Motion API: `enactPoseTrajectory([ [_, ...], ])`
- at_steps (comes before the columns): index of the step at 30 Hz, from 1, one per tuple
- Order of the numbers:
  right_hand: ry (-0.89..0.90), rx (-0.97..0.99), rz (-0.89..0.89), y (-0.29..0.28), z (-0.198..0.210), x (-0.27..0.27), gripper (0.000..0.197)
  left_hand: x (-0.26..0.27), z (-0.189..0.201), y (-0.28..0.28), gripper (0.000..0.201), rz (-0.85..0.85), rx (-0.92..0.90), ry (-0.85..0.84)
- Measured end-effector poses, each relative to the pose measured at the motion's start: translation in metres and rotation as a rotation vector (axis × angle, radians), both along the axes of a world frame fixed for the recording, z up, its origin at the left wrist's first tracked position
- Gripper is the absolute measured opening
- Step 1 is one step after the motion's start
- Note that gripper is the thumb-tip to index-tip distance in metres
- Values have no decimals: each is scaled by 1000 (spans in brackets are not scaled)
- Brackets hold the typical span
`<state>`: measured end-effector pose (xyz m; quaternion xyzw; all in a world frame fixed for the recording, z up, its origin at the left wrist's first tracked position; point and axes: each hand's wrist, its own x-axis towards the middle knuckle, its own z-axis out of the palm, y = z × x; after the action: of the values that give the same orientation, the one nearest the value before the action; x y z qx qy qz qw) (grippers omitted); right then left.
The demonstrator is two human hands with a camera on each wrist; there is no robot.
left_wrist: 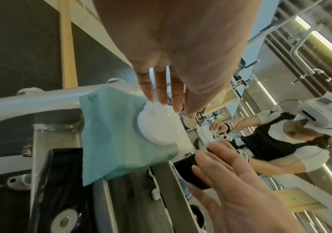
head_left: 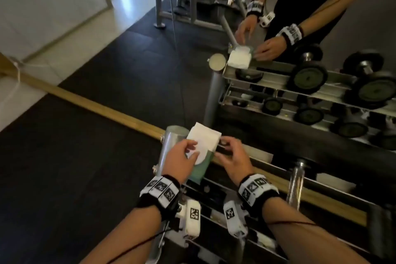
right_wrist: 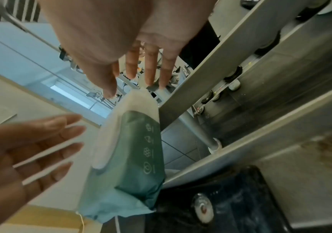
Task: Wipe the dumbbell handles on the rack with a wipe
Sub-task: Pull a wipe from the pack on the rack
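Left hand [head_left: 182, 156], fingers straight, touches lid [left_wrist: 158, 124] of wipe pack [head_left: 199, 154] on rack [head_left: 276, 169] end. Right hand [head_left: 233, 156] open beside it, apart. No wipe out. Unsteadied pack may slide off when lid lifts.
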<state>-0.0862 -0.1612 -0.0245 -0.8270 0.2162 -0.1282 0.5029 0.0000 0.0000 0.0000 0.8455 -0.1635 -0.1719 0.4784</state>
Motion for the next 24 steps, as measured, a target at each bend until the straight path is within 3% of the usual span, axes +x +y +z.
enactPoseTrajectory([
  [5, 107, -278, 85, -10, -18, 19, 69, 8, -14, -22, 44, -82, 227, -270],
  [9, 175, -287, 113, -5, -34, 16, 72, 1, -30, -25, 56, -47, 336, -285],
  [16, 138, -436, 202, -5, -37, 14, 73, 0, -37, -13, 59, 18, 273, -262],
  [24, 114, -238, 194, -2, -33, 23, 51, -1, -28, -15, 58, 48, 258, -251],
])
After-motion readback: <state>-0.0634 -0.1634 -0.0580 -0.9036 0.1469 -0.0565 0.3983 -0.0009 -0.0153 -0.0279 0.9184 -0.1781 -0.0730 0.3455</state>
